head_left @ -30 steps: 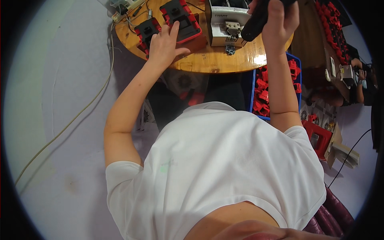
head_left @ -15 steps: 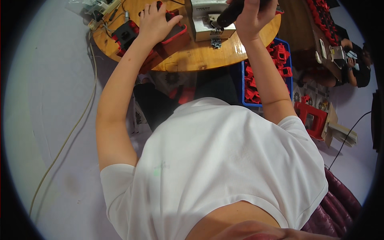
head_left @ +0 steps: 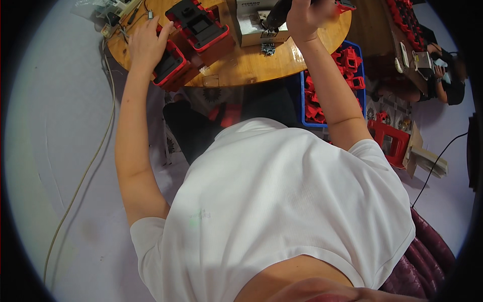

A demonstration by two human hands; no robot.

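My left hand (head_left: pixel 147 44) lies with fingers stretched over the left one of two red-and-black housings (head_left: pixel 170 65) on the round wooden table. Beside it, the second housing (head_left: pixel 204 27) shows its black inner face with a rectangular recess and a red rim. My right hand (head_left: pixel 304 22) is wrapped around a black cylindrical tool (head_left: pixel 278 14), which looks like an electric screwdriver. The tool's lower end is over a white carton (head_left: pixel 246 25), near small metal parts. Part of the right hand is blurred, and the top edge cuts off the tool.
Small screws (head_left: pixel 268 49) lie in front of the carton on the wooden table (head_left: pixel 231 70). A blue crate (head_left: pixel 303 100) of red parts stands below right. Cables and a clear box (head_left: pixel 93 9) are at the far left. Another person (head_left: pixel 455 80) sits at the right.
My left hand has moved left, off the right housing and onto the left one. The right hand has shifted slightly left with the black tool.
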